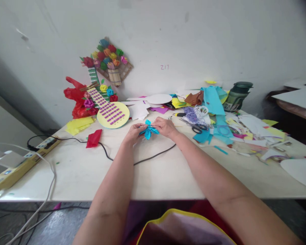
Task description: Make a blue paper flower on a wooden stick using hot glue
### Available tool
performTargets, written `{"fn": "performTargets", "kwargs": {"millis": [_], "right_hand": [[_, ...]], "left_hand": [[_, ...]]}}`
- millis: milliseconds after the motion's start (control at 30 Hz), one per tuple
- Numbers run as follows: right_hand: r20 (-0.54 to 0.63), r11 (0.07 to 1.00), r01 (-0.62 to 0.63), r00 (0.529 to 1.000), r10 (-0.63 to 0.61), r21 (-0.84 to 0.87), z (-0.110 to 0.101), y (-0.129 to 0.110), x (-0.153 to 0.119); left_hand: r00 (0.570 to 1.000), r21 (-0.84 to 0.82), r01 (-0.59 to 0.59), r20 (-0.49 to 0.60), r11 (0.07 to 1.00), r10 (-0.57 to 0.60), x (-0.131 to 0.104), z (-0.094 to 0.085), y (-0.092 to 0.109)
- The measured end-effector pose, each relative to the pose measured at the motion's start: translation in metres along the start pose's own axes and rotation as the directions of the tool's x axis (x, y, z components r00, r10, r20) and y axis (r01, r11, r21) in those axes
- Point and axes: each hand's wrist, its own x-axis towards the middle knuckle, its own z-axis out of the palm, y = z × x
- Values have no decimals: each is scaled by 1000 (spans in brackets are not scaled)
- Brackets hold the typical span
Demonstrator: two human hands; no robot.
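A bright blue paper flower (pixel 148 132) with several pointed petals is held up just above the table, between my two hands. My left hand (pixel 136 133) pinches its left side, with thumb and fingers closed on the paper. On the other side, my right hand (pixel 165 127) has its fingertips pressed together at the flower's upper right petals. Whether those fingertips also hold something small is too fine to make out. A black cable (pixel 155 157) runs across the table in front of both hands.
Left of my hands lie a red paper piece (pixel 94 138) and a yellow paper guitar (pixel 113 115). To the right are scissors (pixel 200 128), purple yarn (pixel 192 115), blue paper (pixel 213 100) and many scraps. A dark green bottle (pixel 238 97) stands behind; a power strip (pixel 25 163) lies at the left edge.
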Motion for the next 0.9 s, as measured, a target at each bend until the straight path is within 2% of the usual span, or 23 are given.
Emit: {"fn": "performTargets", "kwargs": {"millis": [167, 533, 900], "right_hand": [[39, 999, -27, 999, 26, 17, 1, 5, 0], [26, 996, -77, 997, 78, -49, -7, -1, 0], [-52, 988, -148, 988, 146, -38, -11, 7, -4]], "left_hand": [[999, 42, -50, 1, 998, 50, -2, 2, 3], [995, 36, -95, -40, 995, 96, 2, -1, 1], [984, 9, -127, -125, 992, 127, 5, -9, 0]]}}
